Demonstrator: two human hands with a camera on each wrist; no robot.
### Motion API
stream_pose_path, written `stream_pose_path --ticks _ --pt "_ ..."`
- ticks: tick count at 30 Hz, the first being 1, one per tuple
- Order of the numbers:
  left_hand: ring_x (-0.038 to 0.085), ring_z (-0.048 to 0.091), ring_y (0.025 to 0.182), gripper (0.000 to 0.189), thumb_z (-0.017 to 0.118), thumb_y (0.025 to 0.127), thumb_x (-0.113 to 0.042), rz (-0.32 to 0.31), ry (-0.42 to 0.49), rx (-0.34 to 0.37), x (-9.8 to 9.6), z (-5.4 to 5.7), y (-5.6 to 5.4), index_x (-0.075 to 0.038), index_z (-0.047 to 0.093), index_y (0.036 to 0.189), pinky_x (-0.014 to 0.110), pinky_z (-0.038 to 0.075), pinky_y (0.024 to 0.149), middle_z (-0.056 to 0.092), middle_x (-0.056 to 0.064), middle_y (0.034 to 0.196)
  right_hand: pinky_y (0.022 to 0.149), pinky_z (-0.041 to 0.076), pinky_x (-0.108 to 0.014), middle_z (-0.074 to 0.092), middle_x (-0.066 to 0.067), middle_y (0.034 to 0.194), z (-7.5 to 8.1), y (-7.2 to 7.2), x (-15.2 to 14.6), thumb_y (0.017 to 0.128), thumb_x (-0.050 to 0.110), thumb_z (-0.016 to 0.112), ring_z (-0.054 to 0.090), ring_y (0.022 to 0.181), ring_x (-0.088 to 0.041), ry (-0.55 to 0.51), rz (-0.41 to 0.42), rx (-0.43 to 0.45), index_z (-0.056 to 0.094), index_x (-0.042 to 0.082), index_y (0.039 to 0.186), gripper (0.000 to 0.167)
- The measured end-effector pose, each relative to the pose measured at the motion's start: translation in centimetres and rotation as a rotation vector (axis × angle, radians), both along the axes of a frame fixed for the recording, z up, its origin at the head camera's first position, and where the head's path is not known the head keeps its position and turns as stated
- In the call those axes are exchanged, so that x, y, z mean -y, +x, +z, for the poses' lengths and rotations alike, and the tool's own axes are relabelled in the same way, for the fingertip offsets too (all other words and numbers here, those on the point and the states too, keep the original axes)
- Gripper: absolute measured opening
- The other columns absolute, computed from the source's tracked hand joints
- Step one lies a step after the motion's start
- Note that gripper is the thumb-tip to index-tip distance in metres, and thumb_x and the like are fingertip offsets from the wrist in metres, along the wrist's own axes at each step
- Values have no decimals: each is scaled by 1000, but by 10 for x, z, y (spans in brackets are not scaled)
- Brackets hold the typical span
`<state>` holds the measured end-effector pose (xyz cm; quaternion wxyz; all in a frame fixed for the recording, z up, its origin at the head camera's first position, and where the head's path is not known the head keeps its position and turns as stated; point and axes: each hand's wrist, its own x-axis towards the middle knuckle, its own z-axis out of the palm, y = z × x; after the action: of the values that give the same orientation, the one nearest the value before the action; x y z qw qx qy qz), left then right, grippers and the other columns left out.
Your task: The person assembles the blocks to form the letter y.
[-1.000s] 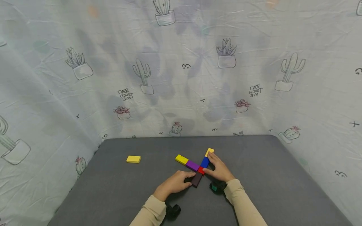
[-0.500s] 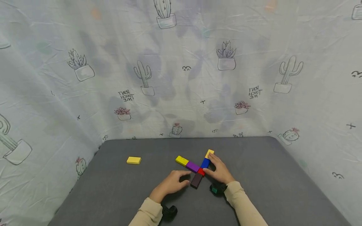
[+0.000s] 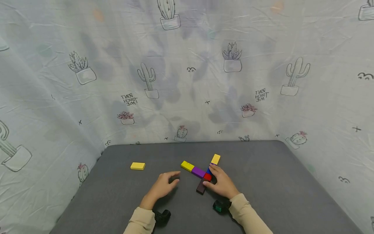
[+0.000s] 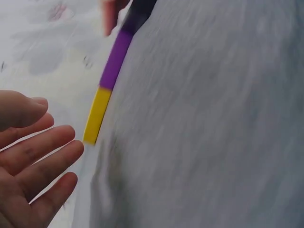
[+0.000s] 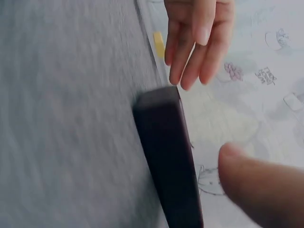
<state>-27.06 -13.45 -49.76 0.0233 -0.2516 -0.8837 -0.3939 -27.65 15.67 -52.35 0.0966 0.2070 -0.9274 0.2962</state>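
Flat rectangular blocks lie end to end in a branching shape on the grey table. A yellow block and a purple block form the left arm, meeting a small red block. A dark brown block extends toward me, while a partly covered blue block and a pale yellow block lead away. My right hand is over the blue and brown blocks, fingers loosely spread; its thumb looks apart from the brown block in the right wrist view. Left of the shape, my left hand holds nothing.
Another pale yellow block lies alone at the table's far left. A cactus-print cloth hangs behind and at both sides of the grey table. Each wrist wears a black camera, such as the right one.
My left hand has let go of the dark brown block and drawn back left. My right hand has shifted toward me, off the pale yellow block. The blocks look almost unmoved.
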Motion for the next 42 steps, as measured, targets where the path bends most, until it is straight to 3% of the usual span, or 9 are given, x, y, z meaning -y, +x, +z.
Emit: stream_pose_path --ticks 4,11,19,25,29,32,42 --pt "29 60 115 38 59 93 -10 102 62 -19 15 -2 -2 2 56 129 47 47 96 63 13 123 107 35 -52 40 -15 148 -2 1 3 84 50 66 37 136 -36 28 4 19 47 -1 138 77" --pt "32 62 109 36 61 91 -5 277 154 -119 46 -4 -6 2 58 127 49 49 91 65 15 120 108 33 -53 37 -15 149 -4 3 5 84 48 67 34 138 -36 6 10 30 44 -1 139 78" --pt "37 58 115 36 61 91 -5 443 152 -132 71 -9 -7 1 58 127 53 45 96 64 17 120 109 33 -53 37 -14 150 -4 3 5 84 48 66 32 138 -36 -8 19 24 44 -2 139 77" --pt "39 54 118 35 59 92 -7 632 191 -104 80 -14 -6 1 59 126 55 43 97 62 20 123 109 32 -53 37 -15 150 -5 4 3 84 47 66 32 139 -36 -7 25 28 44 -3 139 77" --pt "41 53 119 33 57 92 -5 742 241 -121 86 -15 -8 2 59 124 55 42 97 59 24 125 109 32 -54 37 -15 150 -3 4 2 84 47 66 32 139 -37 -9 30 32 44 -3 139 77" --pt "43 49 121 35 55 92 -4 784 261 -132 92 -15 -10 2 57 127 57 40 98 55 25 130 109 31 -54 36 -15 150 -2 3 3 84 47 66 31 139 -37 -8 32 40 44 -3 139 77" --pt "43 41 126 45 57 94 -11 839 257 -101 107 -25 -22 5 46 135 57 32 104 47 28 135 110 31 -53 35 -15 151 -2 1 3 84 46 67 30 139 -36 -28 27 68 42 -2 141 78"
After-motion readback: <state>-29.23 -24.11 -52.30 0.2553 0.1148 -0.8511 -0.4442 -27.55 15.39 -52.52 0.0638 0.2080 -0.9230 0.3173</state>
